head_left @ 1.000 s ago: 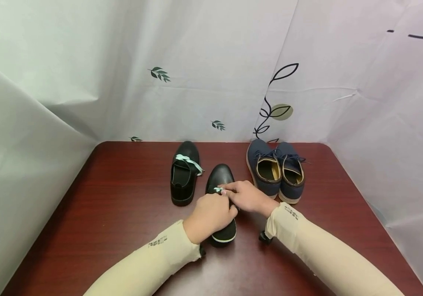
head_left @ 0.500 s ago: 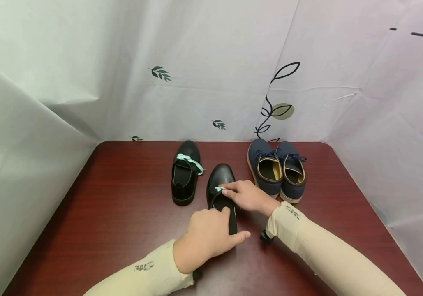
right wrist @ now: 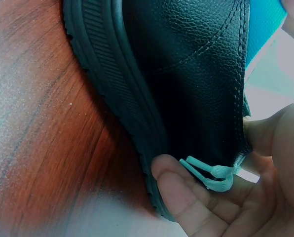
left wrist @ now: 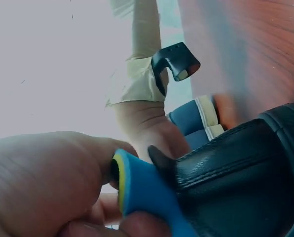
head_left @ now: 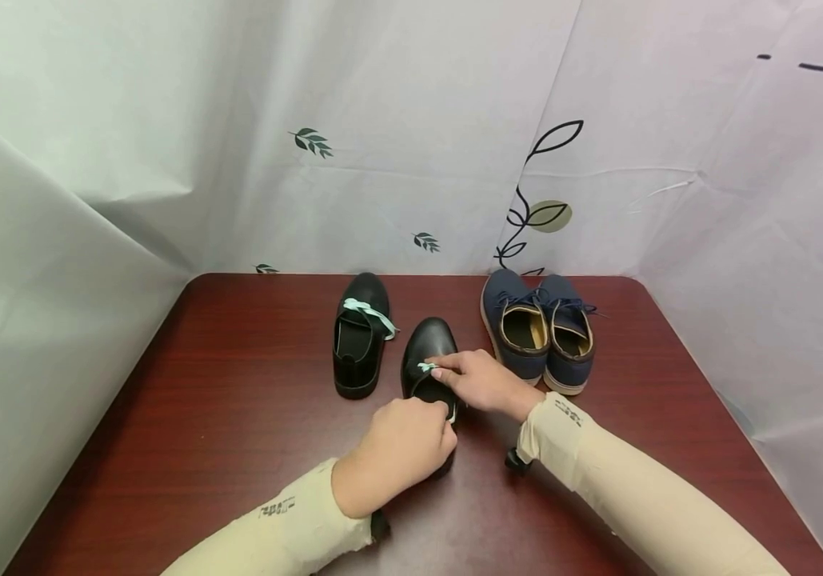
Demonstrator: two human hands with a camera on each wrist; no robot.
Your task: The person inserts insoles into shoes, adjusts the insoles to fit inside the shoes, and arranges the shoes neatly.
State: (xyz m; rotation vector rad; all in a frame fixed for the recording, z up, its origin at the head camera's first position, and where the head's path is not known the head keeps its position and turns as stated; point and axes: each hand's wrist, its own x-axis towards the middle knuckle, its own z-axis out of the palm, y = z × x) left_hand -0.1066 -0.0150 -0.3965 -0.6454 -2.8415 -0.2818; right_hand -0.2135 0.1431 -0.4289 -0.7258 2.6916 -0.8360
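Observation:
A black leather lace-up shoe [head_left: 429, 342] with a mint-green lace [right wrist: 221, 177] stands mid-table, toe away from me. At its heel end my left hand [head_left: 398, 446] grips an insole [left wrist: 149, 190], blue with a yellow edge in the left wrist view. The insole's front part is hidden inside the shoe. My right hand [head_left: 483, 382] holds the shoe's right side beside the lace. In the right wrist view its thumb lies at the opening's edge and its fingers lie against the outer side.
The matching black shoe [head_left: 361, 336] stands to the left, its mint lace tied. At the back right a pair of navy shoes [head_left: 541, 332] stands side by side on the red-brown table [head_left: 238, 432]. A white curtain [head_left: 411, 144] hangs behind and at both sides.
My left hand has drawn slightly back toward me. Its thumb stuck out half a second ago and is now folded in against the insole. The right hand and shoe have hardly moved.

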